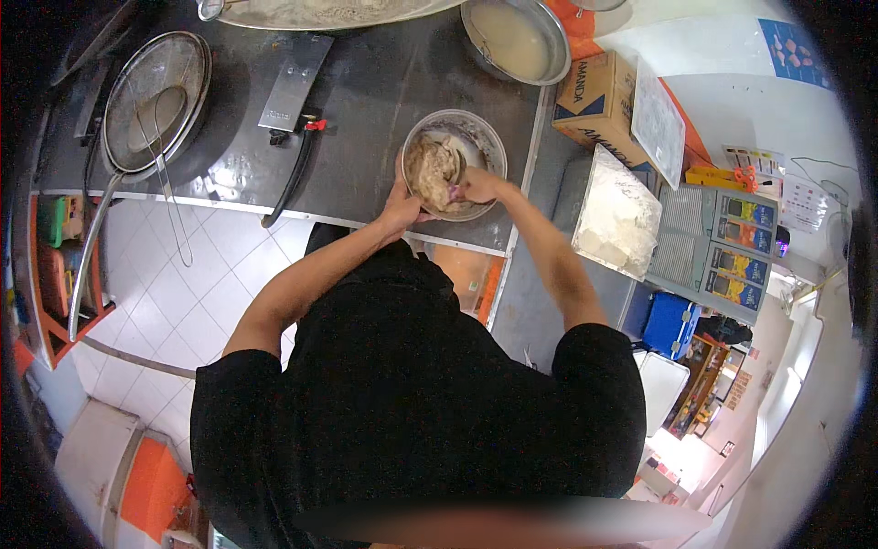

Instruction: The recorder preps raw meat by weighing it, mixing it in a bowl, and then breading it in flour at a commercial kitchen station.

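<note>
A round bowl (pixel 503 152) stands on the dark metal worktop in front of me. Inside it lie lumps of pale, flour-coated food (pixel 431 168), with loose white flour beside them. My left hand (pixel 400 211) grips the bowl's near-left side, thumb by the rim. Over the bowl's right rim reaches my right hand (pixel 478 187), its fingers down among the coated lumps. Whether those fingers hold a piece or a utensil is too unclear to tell.
A large strainer (pixel 151 103) rests on a pan at left, its long handle past the counter's edge. A metal bowl of cloudy liquid (pixel 518 41) stands behind. Right are a flour-filled tray (pixel 617 213) and a cardboard box (pixel 586 96). A black hose (pixel 291 182) hangs over the front edge.
</note>
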### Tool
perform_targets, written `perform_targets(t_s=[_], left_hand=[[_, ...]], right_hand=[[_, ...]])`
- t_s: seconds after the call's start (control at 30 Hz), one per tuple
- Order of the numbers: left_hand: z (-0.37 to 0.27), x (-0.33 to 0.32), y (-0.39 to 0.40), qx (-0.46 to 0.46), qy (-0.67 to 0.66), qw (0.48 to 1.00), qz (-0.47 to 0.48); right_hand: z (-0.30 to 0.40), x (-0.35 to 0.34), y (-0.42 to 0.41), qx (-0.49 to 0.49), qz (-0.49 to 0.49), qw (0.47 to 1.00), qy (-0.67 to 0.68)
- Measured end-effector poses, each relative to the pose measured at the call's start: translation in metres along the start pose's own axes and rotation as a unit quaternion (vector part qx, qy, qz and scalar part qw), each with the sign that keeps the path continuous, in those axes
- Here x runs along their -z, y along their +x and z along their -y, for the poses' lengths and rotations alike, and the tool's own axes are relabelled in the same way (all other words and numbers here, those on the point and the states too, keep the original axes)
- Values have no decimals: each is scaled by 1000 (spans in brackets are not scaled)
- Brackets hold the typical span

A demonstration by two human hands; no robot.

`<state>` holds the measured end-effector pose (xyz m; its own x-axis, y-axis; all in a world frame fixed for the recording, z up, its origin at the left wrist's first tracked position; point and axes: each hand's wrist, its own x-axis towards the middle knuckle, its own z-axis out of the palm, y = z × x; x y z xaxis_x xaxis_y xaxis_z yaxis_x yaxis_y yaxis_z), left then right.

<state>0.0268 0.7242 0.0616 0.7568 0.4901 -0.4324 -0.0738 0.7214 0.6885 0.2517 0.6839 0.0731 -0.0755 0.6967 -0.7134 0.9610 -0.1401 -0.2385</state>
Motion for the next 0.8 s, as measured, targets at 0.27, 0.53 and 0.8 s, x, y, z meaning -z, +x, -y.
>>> perform_targets(t_s=[0.27,0.53,0.8], left_hand=[[-5,-4,-6,38,4,998,-43],[-10,-12,-3,57,25,997,-40],[4,6,3,47,45,998,-18]], right_hand=[[-5,-34,6,-164,-137,835,507],[-8,-51,42,-219,-273,936,24],[15,30,0,-311,-167,922,160]])
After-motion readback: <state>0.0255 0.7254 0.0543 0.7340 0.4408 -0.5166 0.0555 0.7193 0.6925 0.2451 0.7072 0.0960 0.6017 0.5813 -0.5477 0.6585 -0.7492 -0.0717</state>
